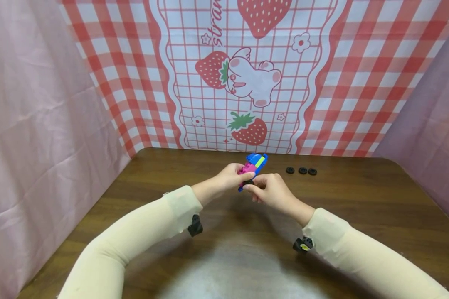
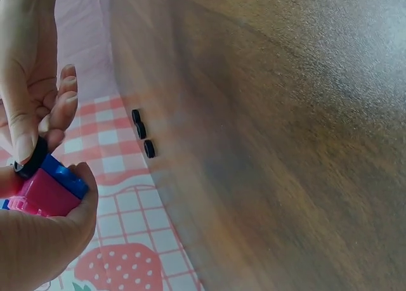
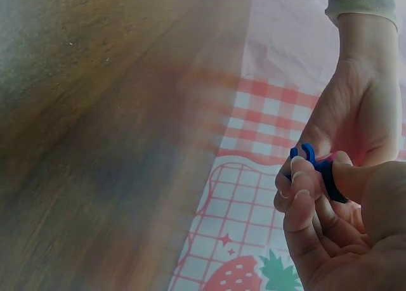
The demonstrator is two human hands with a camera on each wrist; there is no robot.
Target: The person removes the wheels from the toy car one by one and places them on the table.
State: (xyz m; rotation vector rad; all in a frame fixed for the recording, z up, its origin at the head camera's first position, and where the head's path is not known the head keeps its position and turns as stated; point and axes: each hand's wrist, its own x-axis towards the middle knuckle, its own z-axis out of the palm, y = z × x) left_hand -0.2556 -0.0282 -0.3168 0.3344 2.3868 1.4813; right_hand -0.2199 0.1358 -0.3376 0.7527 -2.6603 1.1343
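My left hand (image 1: 229,178) grips a blue and pink toy car (image 1: 250,167) with a yellow-green stripe, raised over the table. A black wheel (image 2: 33,159) is at the car's side, with the right thumb pressing on its face in the left wrist view. My right hand (image 1: 276,191) pinches that wheel between thumb and fingers, close beside the left fingertips. Seen from the right wrist, blue prongs (image 3: 304,154) of the car stick out past the fingers, which hide most of its body.
Three black wheels lie in a row near the table's back edge, to the right of the hands: a left one (image 1: 289,170), a middle one (image 1: 302,170) and a right one (image 1: 312,171). Behind the brown wooden table (image 1: 164,166) hangs a strawberry-print cloth (image 1: 217,120); pink curtains (image 1: 48,124) flank it.
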